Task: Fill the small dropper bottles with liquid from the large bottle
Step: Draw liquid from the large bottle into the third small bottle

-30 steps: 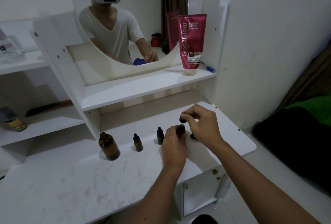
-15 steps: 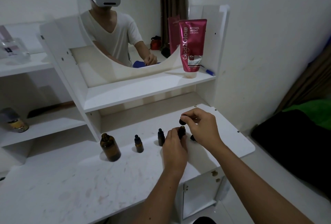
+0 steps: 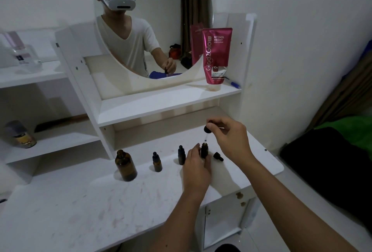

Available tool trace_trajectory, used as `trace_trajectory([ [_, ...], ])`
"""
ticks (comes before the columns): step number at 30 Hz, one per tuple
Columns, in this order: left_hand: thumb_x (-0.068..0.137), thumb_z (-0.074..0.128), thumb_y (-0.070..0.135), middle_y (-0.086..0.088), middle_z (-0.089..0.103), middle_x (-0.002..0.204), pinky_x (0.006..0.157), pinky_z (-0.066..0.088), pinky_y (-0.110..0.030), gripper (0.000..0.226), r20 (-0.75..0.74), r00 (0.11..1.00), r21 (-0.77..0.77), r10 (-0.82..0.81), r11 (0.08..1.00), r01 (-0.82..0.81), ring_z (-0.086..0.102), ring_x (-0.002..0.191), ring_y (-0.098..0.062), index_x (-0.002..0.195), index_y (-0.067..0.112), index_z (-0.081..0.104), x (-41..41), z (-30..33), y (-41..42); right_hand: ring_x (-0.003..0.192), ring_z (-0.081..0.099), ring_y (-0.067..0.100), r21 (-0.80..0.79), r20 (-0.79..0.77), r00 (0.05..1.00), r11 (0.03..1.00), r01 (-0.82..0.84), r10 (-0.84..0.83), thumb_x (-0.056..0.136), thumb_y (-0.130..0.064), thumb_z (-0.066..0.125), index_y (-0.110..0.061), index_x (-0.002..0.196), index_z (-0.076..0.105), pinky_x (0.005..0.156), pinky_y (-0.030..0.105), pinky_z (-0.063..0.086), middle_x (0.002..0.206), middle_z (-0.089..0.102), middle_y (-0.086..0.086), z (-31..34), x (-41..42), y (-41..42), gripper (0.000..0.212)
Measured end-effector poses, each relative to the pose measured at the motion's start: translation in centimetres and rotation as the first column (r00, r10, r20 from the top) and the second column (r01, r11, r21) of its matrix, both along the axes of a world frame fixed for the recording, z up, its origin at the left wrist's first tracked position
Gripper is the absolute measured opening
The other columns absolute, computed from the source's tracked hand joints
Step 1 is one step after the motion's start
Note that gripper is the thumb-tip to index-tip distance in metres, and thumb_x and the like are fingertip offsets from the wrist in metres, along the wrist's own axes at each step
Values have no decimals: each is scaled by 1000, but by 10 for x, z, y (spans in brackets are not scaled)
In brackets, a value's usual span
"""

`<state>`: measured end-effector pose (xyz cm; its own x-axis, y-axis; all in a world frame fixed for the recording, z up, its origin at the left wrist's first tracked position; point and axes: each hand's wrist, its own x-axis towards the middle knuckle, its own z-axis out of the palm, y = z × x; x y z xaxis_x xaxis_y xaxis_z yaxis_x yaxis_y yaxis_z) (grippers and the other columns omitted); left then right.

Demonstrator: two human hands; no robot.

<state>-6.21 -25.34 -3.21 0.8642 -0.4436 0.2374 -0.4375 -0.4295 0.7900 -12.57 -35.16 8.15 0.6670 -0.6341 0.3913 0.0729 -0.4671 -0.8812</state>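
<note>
On the white desk top [image 3: 251, 157] near its right end, we've got our left hand [image 3: 196, 168] wrapped round one small bottle [image 3: 204, 149], fingers closed on its body, neck open and pointing up. Our right hand [image 3: 229, 137] hangs just above, thumb & forefinger pinching the dropper [image 3: 206, 131] by its black bulb; its glass tube points straight down w/ the tip right over the bottle's mouth. That's the key relation: tube axis vertical, lined up w/ the neck, right hand doing the work, left only steadying. We judge the nxt move is a squeeze or a short drop into the neck.

Count: 3 small bottles, i.e. the held one plus two capped ones [image 3: 157, 162] [image 3: 181, 155] to its left; 1 big brown bottle [image 3: 125, 165] furthest left, uncapped, well apart from both hands; 1 loose black cap [image 3: 218, 156] lying on its side just right of the held bottle.
</note>
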Motion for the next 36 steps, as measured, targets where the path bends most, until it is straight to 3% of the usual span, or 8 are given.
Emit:
trace_trajectory([
  [10, 100, 63, 29, 5, 48, 154, 119, 37, -36, 56, -116, 993, -5, -31, 1000, 30, 46, 140, -16, 152, 20, 45, -18, 3, 45, 90, 75, 2, -90, 103, 994, 995, 31, -22, 95, -13, 75, -23, 104, 77, 86, 16, 57, 94, 78, -10, 25, -13, 28, 14],
  [15, 97, 69, 30, 10, 60, 142, 106, 47, -23, 48, -177, 981, -114, -72, 992, 53, 59, 122, -4, 143, 24, 55, -15, 5, 103, 94, 75, 5, -60, 58, 998, 998, -25, 28, 95, -20, 74, -19, 110, 77, 77, 25, 63, 97, 79, -10, 26, -7, 59, 15],
  [18, 94, 72, 33, 14, 65, 132, 98, 52, -20, 46, -202, 978, -184, -58, 983, 21, 64, 113, -1, 138, 28, 59, -7, 10, 147, 89, 76, 6, -23, 71, 993, 996, -90, 91, 96, -20, 74, -16, 113, 77, 67, 12, 58, 98, 80, -7, 26, 2, 81, 18],
  [22, 90, 77, 37, 18, 67, 112, 80, 57, -14, 34, -197, 977, -223, 76, 967, -120, 66, 97, -1, 120, 37, 60, 9, 16, 200, 95, 75, 2, 33, 101, 982, 986, -162, 158, 95, -20, 74, -17, 112, 77, 85, 13, 56, 97, 79, -9, 30, 20, 113, 17],
  [27, 82, 84, 36, 10, 61, 114, 70, 48, -9, 53, -165, 941, -214, 294, 921, -325, 61, 94, -8, 124, 28, 53, 37, 23, 236, 100, 75, 7, 63, 149, 962, 969, -241, 229, 96, -17, 74, -17, 111, 78, 93, 21, 57, 101, 80, -6, 38, 50, 147, 16],
  [30, 81, 86, 34, 5, 57, 132, 84, 49, -10, 67, -180, 940, -200, 289, 925, -323, 60, 108, -10, 135, 23, 48, 52, 21, 237, 101, 75, 9, 15, 158, 950, 961, -275, 269, 97, -16, 73, -16, 112, 78, 95, 24, 58, 103, 79, -5, 40, 65, 161, 16],
  [32, 83, 84, 35, 5, 53, 144, 102, 51, -26, 75, -193, 952, -170, 237, 948, -270, 56, 122, -15, 145, 23, 44, 59, 19, 230, 102, 74, 10, -1, 162, 947, 960, -280, 277, 97, -16, 72, -15, 113, 77, 95, 25, 58, 104, 79, -4, 41, 72, 166, 16],
  [36, 85, 82, 36, 7, 59, 141, 109, 49, -40, 68, -189, 964, -152, 185, 965, -214, 57, 126, -17, 143, 26, 49, 69, 15, 220, 101, 74, 6, -11, 165, 945, 959, -283, 281, 97, -16, 72, -14, 113, 76, 93, 20, 57, 104, 78, -5, 42, 82, 169, 17],
])
